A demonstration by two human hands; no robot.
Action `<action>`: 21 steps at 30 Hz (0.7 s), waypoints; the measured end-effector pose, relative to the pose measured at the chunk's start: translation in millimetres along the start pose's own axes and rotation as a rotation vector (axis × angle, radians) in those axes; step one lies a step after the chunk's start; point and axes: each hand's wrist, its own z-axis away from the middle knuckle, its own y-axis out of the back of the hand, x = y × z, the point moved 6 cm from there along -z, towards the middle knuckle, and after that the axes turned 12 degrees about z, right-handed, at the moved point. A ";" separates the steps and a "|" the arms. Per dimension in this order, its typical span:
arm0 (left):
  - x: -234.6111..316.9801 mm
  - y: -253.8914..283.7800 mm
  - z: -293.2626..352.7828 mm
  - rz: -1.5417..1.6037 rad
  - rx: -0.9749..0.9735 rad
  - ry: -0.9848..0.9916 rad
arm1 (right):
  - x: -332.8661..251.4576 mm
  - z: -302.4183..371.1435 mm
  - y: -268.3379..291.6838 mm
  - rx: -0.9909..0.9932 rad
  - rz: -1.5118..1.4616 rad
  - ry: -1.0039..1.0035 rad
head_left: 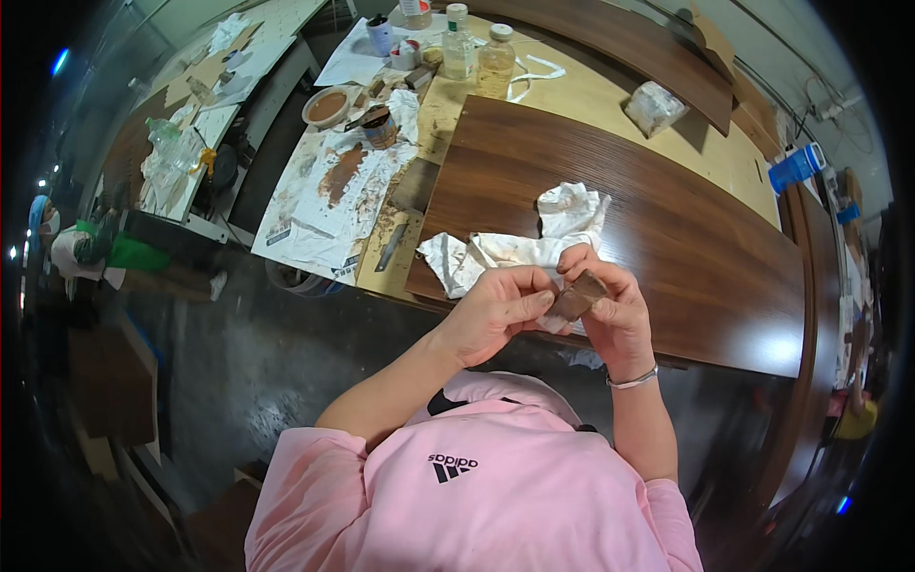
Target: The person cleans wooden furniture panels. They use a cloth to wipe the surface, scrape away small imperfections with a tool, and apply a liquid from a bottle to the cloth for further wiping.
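Observation:
My left hand [498, 307] and my right hand [621, 313] meet over the near edge of a dark brown wood-grain panel [686, 238]. Between the fingertips of both hands is a small, flat brown piece [576, 297], bent or folded, perhaps sandpaper; its kind is not certain. Something pale shows under it by the left fingers. Both hands are closed in a pinch on this piece. Just beyond them, a crumpled, stained white cloth [515, 250] lies on the panel.
Left of the panel, brown-smeared paper [315, 191] carries a tub of brown paste [327, 108] and an open can [379, 128]. A metal scraper [391, 246] lies near the table edge. Farther back stand two glass jars [495, 62] and a plastic-wrapped bundle [655, 108]. At far left, another person [86, 250].

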 end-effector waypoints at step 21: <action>178.4 189.3 46.0 -1.413 0.670 -0.764 | 29.4 -26.4 34.6 0.508 2.033 0.064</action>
